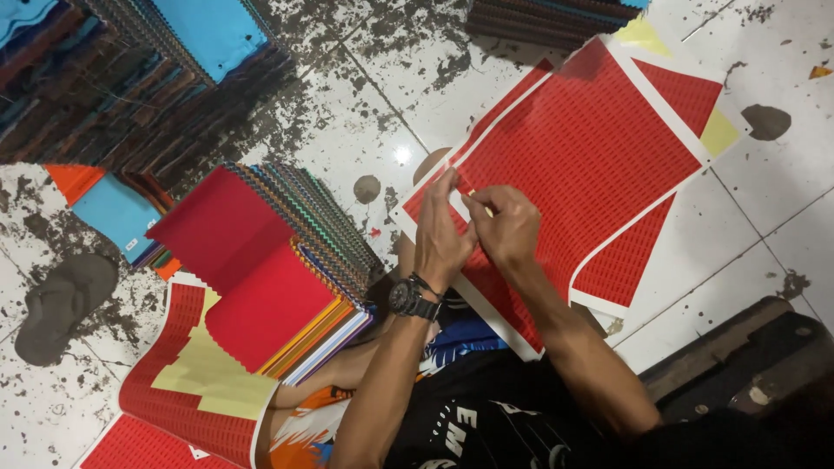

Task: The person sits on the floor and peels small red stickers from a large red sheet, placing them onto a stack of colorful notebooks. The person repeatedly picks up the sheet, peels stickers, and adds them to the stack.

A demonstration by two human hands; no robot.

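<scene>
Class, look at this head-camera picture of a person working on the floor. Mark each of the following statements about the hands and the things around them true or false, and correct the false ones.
1. Both hands meet on a red sticker sheet. True: the left hand and the right hand pinch at its near part.
2. The wristwatch is on the right wrist. False: it is on the left wrist.
3. A stack of fabric swatches lies left of the hands, with red pieces on top. True.
4. The floor is covered in green carpet. False: it is pale tile with dark stains.
5. A sandal lies at the far left. True.
</scene>
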